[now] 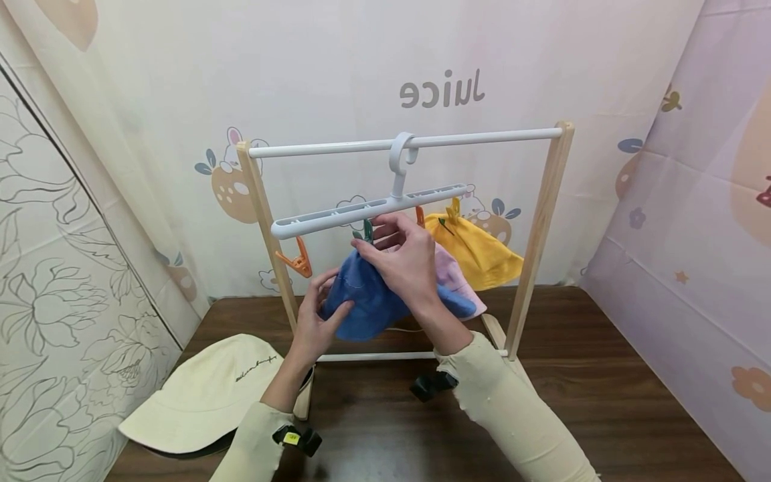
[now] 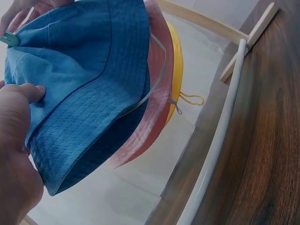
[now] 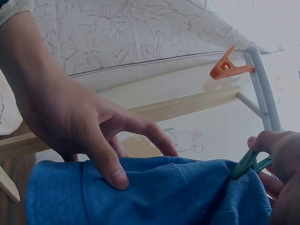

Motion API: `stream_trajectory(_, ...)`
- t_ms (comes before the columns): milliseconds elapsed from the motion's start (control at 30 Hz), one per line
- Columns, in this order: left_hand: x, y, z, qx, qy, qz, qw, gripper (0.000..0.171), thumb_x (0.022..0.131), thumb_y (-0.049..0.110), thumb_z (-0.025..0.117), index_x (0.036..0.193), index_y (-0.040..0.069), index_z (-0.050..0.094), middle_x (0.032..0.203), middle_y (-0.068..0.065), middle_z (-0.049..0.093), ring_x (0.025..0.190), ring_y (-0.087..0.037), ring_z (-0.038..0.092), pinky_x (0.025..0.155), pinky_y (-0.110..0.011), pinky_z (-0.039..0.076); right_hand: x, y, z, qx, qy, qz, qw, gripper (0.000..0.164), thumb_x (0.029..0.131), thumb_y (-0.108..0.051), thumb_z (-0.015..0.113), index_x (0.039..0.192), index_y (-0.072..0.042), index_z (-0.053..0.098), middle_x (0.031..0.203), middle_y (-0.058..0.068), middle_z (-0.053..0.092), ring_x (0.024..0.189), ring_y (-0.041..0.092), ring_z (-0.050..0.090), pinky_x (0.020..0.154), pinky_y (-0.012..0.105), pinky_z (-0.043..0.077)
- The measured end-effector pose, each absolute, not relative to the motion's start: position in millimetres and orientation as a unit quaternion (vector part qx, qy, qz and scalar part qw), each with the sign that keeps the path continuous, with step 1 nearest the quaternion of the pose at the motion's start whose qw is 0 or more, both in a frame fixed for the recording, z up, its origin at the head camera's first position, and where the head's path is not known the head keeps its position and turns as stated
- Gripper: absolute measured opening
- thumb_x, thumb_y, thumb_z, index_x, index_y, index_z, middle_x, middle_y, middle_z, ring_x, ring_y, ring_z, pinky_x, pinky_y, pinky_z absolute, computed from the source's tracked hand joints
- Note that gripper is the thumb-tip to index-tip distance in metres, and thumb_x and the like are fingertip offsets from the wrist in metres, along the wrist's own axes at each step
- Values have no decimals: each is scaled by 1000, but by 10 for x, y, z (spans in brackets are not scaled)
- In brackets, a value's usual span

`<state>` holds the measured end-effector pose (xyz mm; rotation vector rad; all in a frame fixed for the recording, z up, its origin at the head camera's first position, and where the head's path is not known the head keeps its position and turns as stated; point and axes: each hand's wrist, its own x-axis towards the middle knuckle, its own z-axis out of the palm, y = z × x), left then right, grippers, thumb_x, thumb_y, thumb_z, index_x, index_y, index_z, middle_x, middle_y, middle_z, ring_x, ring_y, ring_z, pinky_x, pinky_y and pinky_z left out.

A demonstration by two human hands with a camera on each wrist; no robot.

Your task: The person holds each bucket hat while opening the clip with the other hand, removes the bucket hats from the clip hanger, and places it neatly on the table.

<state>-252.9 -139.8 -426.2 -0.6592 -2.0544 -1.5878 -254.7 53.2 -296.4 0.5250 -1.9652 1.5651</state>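
Observation:
A blue bucket hat [image 1: 361, 294] hangs by its crown from a green clip [image 3: 246, 164] under the grey clip hanger [image 1: 337, 217]. My left hand [image 1: 316, 321] grips the hat's side, thumb on the outer face, as the left wrist view also shows. At the green clip, my right hand [image 1: 406, 258] has its thumb and fingers around the handles, and the clip's jaws bite the hat's top fold. Just behind hang a pink hat [image 1: 454, 274] and a yellow hat [image 1: 476, 254], the latter under a yellow clip [image 1: 453, 209]. The pink hat's top is hidden.
An orange clip [image 1: 296, 259] dangles at the hanger's left end, holding nothing. The hanger hooks over the white top rail [image 1: 325, 147] of a wood-sided rack [image 1: 536, 248]. A cream bucket hat [image 1: 207, 395] lies on the dark table [image 1: 602, 402] at left. Patterned curtains surround the table.

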Motion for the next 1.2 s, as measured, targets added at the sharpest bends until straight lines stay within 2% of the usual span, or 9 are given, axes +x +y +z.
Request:
stream_trajectory(133, -2522, -1398, -4265, -236, -736, -593, 225, 66, 103, -6, 74, 161, 6, 46, 145, -27, 68, 128, -8, 69, 110, -28, 55, -2550, 519, -2971, 197, -730, 588, 288, 40, 91, -13, 94, 124, 2, 78, 106, 24, 83, 89, 38, 83, 90, 58, 70)
stream_trajectory(267, -2524, -1396, -4273, -243, -725, -601, 232, 65, 102, -8, 74, 160, 3, 46, 142, -30, 68, 124, 3, 67, 107, -20, 54, -2553, 514, -2974, 198, -728, 589, 289, 40, 91, -12, 94, 124, 3, 78, 106, 24, 83, 89, 39, 83, 91, 59, 70)
stream_trajectory(933, -2564, -1391, -4316, -250, -704, -608, 269, 63, 99, -13, 74, 156, -2, 50, 130, -35, 69, 118, 5, 69, 104, -16, 55, -2555, 515, -2955, 207, -722, 595, 287, 38, 91, -9, 93, 123, 4, 78, 107, 25, 83, 90, 40, 83, 91, 58, 70)
stream_trajectory(1067, -2563, -1393, -4304, -253, -699, -610, 273, 62, 99, -14, 73, 155, -3, 51, 128, -29, 71, 117, 3, 70, 103, -17, 55, -2555, 517, -2952, 206, -726, 591, 284, 38, 92, -10, 93, 123, 4, 78, 107, 24, 83, 90, 38, 84, 89, 48, 71)
stream_trajectory(1200, -2552, -1395, -4288, -248, -694, -617, 275, 61, 98, -14, 74, 154, -3, 52, 126, -9, 74, 115, 3, 71, 102, -17, 56, -2556, 517, -2947, 206, -729, 589, 281, 37, 93, -10, 93, 124, 3, 78, 108, 24, 84, 90, 37, 84, 86, 31, 70)
